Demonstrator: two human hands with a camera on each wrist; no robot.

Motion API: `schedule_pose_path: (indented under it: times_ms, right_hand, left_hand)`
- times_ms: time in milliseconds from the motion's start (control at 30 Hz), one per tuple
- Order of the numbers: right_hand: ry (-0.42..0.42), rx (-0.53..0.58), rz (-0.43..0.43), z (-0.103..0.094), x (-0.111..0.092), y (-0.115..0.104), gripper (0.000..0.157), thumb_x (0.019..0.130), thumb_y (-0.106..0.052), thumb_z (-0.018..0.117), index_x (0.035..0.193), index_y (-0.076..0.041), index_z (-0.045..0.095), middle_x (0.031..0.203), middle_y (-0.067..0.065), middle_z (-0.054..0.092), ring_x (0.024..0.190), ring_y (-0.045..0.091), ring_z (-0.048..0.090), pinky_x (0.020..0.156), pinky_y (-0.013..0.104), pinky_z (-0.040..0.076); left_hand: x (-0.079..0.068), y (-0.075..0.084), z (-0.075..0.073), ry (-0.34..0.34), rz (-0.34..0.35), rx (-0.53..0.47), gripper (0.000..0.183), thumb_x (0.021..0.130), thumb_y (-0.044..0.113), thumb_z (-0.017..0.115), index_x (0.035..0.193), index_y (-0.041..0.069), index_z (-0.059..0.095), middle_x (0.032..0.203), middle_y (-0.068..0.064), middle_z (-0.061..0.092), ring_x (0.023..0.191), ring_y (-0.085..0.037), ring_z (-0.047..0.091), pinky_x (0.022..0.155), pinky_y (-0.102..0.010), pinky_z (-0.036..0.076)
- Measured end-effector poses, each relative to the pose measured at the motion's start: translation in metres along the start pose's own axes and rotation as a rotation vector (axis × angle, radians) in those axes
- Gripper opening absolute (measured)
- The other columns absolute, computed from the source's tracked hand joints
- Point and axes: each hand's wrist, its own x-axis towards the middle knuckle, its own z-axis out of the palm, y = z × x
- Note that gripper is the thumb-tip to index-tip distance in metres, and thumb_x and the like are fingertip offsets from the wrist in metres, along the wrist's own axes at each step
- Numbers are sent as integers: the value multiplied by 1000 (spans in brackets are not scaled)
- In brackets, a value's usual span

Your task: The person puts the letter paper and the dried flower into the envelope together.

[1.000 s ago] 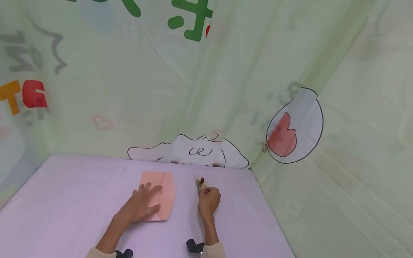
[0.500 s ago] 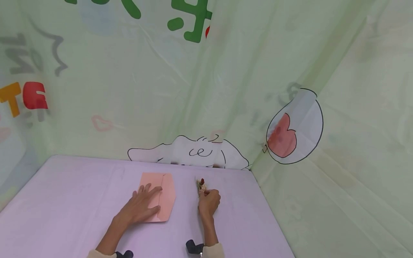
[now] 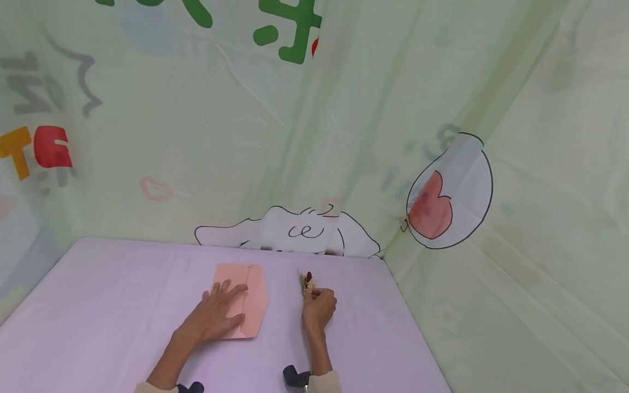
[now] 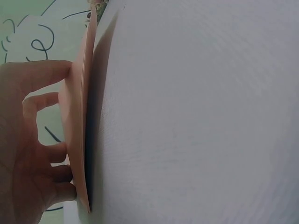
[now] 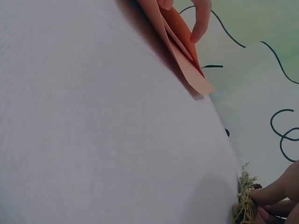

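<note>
A pink paper envelope lies on the table left of the middle, with a folded flap edge running down it. My left hand rests on it with fingers spread, and in the left wrist view the fingertips press the envelope from above. To the right, my right hand pinches a small bunch of dried flowers with a dark red bloom and pale sprigs. Thumb and fingers grip its stems in the right wrist view, where the bunch shows close over the tabletop; its lower part is hidden by the hand.
The table wears a pale lilac cloth. Behind it and to the right hang light green curtains printed with letters, hearts and a line-drawn animal. Dark camera mounts sit at both wrists.
</note>
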Motion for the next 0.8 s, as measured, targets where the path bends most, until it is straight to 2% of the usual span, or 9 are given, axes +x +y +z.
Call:
schedule_pose_path:
  times_ms: [167, 267, 533, 800]
  right_hand:
    - [11, 9, 7, 0, 2, 0, 4, 82, 5, 83, 85, 6, 81, 69, 16, 72, 62, 29, 66, 63, 47, 56]
    - [-5, 17, 26, -4, 1, -7, 4, 83, 6, 83, 87, 8, 81, 71, 18, 73, 64, 30, 68, 65, 50, 57]
    - [-36, 31, 56, -8, 0, -23, 5, 85, 4, 84, 90, 6, 83, 76, 17, 76, 67, 29, 71, 66, 46, 59]
    - [-58, 82, 23, -6, -6, -36, 5, 82, 3, 86, 86, 5, 83, 72, 16, 76, 63, 25, 70, 61, 42, 57]
  left_hand:
    - [0, 0, 0, -3, 1, 8, 66, 101, 42, 67, 160, 19, 52, 170, -36, 38, 156, -67, 32, 123, -85, 24]
    - [0, 1, -1, -8, 0, 5, 66, 101, 42, 67, 161, 19, 52, 170, -36, 38, 156, -67, 32, 124, -84, 24]
    - [0, 1, -3, -7, 1, -2, 66, 100, 40, 69, 160, 19, 52, 169, -37, 38, 156, -67, 32, 123, -85, 24]
    - [0, 1, -1, -11, -16, -1, 66, 100, 42, 68, 160, 20, 52, 171, -35, 37, 157, -66, 30, 125, -84, 24]
